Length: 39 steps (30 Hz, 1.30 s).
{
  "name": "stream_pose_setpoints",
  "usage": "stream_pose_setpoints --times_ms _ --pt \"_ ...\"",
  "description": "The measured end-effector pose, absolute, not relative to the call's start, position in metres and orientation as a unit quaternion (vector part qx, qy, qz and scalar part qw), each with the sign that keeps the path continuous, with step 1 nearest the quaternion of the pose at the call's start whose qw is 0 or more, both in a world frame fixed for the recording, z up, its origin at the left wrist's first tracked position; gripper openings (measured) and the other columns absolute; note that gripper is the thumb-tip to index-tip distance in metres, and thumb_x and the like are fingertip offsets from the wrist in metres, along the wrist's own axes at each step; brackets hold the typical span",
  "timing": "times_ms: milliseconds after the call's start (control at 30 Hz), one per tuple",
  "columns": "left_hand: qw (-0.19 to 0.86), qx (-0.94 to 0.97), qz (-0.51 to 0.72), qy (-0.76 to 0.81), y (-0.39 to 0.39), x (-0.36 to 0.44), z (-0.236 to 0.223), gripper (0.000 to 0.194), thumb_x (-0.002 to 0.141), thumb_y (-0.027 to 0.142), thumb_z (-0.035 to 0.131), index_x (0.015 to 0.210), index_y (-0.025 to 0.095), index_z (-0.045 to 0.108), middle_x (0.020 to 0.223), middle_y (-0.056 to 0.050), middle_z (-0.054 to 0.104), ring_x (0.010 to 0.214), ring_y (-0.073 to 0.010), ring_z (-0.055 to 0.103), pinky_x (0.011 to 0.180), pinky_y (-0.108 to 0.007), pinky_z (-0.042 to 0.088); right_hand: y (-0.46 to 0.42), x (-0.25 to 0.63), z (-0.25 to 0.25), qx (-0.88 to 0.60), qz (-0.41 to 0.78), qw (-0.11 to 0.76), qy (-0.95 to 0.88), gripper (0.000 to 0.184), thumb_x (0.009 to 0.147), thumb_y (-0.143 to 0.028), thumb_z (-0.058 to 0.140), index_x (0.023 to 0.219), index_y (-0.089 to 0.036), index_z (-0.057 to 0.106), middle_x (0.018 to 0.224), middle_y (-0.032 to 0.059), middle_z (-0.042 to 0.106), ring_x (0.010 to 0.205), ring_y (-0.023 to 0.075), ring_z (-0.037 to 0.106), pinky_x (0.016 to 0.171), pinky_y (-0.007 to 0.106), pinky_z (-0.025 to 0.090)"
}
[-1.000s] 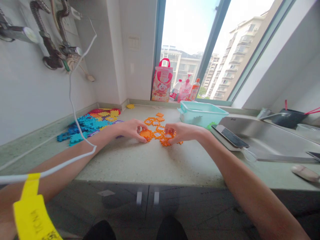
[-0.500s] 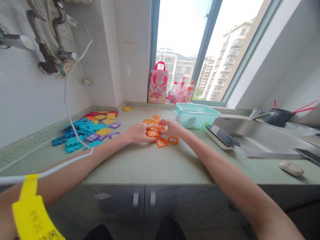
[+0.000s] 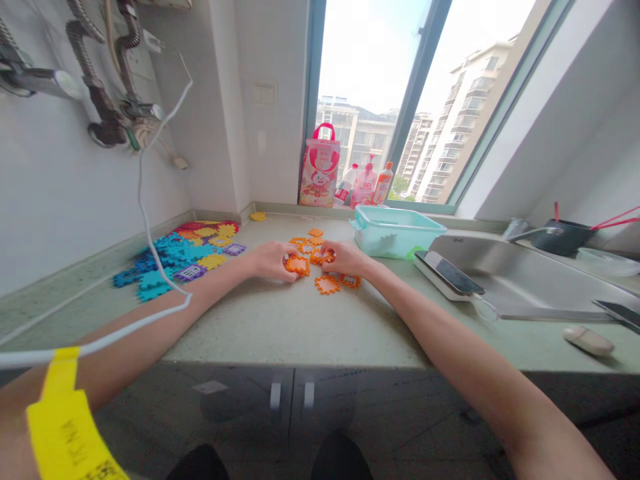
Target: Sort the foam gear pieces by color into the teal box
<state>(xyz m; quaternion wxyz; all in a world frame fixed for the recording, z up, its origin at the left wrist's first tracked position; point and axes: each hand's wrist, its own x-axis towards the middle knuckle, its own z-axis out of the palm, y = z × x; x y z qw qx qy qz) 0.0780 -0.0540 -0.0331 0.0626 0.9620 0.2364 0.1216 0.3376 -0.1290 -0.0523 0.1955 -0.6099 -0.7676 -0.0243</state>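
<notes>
My left hand (image 3: 276,261) is closed on an orange gear-edged plastic tile (image 3: 298,266), held just above the counter. My right hand (image 3: 342,258) pinches another orange toothed tile (image 3: 321,256), a short gap from the first. More orange pieces lie about the hands: a solid tile (image 3: 327,285) in front, a window-patterned tile (image 3: 351,281) beneath the right wrist, and a small one (image 3: 315,233) behind. Left of my left forearm spreads a pile of blue tiles (image 3: 175,252), with a yellow tile (image 3: 212,261) and a purple window tile (image 3: 190,273) at its near side.
A turquoise plastic bin (image 3: 399,230) stands behind my right hand. To its right are a phone on a white block (image 3: 447,275) and a steel sink (image 3: 530,287). A white cable (image 3: 150,233) hangs across my left forearm. Bottles (image 3: 365,185) line the windowsill.
The hands have drawn slightly apart, and the two tiles they hold are now separated. The solid orange tile in front is more fully in sight. The view has shifted a little.
</notes>
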Motion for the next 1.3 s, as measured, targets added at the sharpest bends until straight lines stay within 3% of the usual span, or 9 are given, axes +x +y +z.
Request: stream_pose_setpoints --times_ms 133,300,433,567,667,833,1000,1100,1300 --pt "0.09 0.967 0.12 0.204 -0.049 0.07 -0.033 0.039 0.071 0.045 0.071 0.103 0.021 0.074 0.091 -0.001 0.07 0.078 -0.0197 0.061 0.069 -0.029 0.041 -0.129 0.34 -0.052 -0.597 -0.003 0.225 -0.77 0.031 0.075 -0.028 0.08 0.104 -0.021 0.071 0.088 0.0013 0.073 0.078 0.0175 0.063 0.072 0.027 0.045" --pt "0.106 0.963 0.128 0.212 -0.048 0.073 -0.04 0.038 0.077 0.051 0.071 0.102 0.023 0.076 0.096 -0.001 0.07 0.082 -0.019 0.062 0.07 -0.028 0.043 -0.135 0.333 -0.041 -0.534 0.009 0.356 -0.767 0.028 0.081 -0.031 0.075 0.107 -0.023 0.071 0.104 0.003 0.076 0.091 0.0193 0.069 0.088 0.033 0.051" --pt "0.115 0.965 0.12 0.204 -0.044 0.073 -0.04 0.059 0.075 0.061 0.077 0.122 0.025 0.075 0.113 -0.003 0.072 0.09 -0.0206 0.065 0.076 -0.028 0.046 -0.147 0.312 -0.034 -0.458 -0.013 0.394 -0.797 0.029 0.086 -0.031 0.071 0.114 -0.023 0.07 0.112 0.0043 0.076 0.097 0.0196 0.069 0.095 0.035 0.052" --pt "0.084 0.973 0.075 0.2 -0.036 0.056 -0.024 0.089 0.066 0.072 0.083 0.139 0.025 0.067 0.124 -0.006 0.072 0.101 -0.0245 0.068 0.085 -0.029 0.048 -0.152 0.298 -0.037 -0.428 -0.006 0.329 -0.842 0.027 0.09 -0.029 0.071 0.116 -0.023 0.071 0.114 0.0056 0.075 0.106 0.0221 0.068 0.1 0.038 0.051" --pt "0.01 0.97 0.067 0.232 -0.022 0.036 -0.012 0.098 0.069 0.08 0.077 0.15 0.027 0.059 0.131 -0.008 0.071 0.114 -0.0283 0.066 0.097 -0.032 0.046 -0.152 0.296 -0.041 -0.411 0.021 0.278 -0.868 0.023 0.093 -0.03 0.07 0.115 -0.023 0.071 0.119 0.0067 0.074 0.112 0.0237 0.067 0.106 0.042 0.049" --pt "-0.095 0.948 0.075 0.293 0.0 0.017 -0.01 0.07 0.1 0.07 0.039 0.154 0.028 0.056 0.151 -0.01 0.059 0.136 -0.0287 0.054 0.114 -0.04 0.038 -0.152 0.294 -0.042 -0.401 0.008 0.286 -0.87 0.043 0.095 -0.04 0.072 0.134 -0.023 0.065 0.14 0.0112 0.065 0.133 0.0282 0.059 0.117 0.048 0.043" --pt "-0.112 0.932 0.091 0.333 0.003 0.035 -0.027 0.062 0.106 0.055 0.026 0.153 0.028 0.057 0.155 -0.01 0.057 0.143 -0.0288 0.049 0.119 -0.048 0.033 -0.152 0.282 -0.045 -0.429 -0.043 0.218 -0.876 0.073 0.096 -0.052 0.071 0.161 -0.031 0.044 0.161 0.0128 0.048 0.145 0.0325 0.05 0.12 0.054 0.041" --pt "-0.087 0.928 0.071 0.354 0.002 0.05 -0.041 0.062 0.106 0.054 0.026 0.156 0.03 0.053 0.162 -0.011 0.05 0.151 -0.0303 0.041 0.124 -0.054 0.026 -0.149 0.276 -0.049 -0.431 -0.079 0.165 -0.883 0.066 0.102 -0.052 0.062 0.162 -0.032 0.043 0.159 0.0133 0.051 0.141 0.0323 0.054 0.117 0.053 0.045" --pt "0.021 0.929 0.019 0.369 0.01 0.059 -0.057 0.07 0.106 0.061 0.025 0.169 0.033 0.028 0.175 -0.009 0.026 0.161 -0.0315 0.024 0.129 -0.057 0.018 -0.143 0.272 -0.052 -0.422 -0.106 0.138 -0.89 0.048 0.107 -0.035 0.056 0.154 -0.028 0.053 0.128 0.012 0.069 0.116 0.0265 0.066 0.105 0.045 0.052"
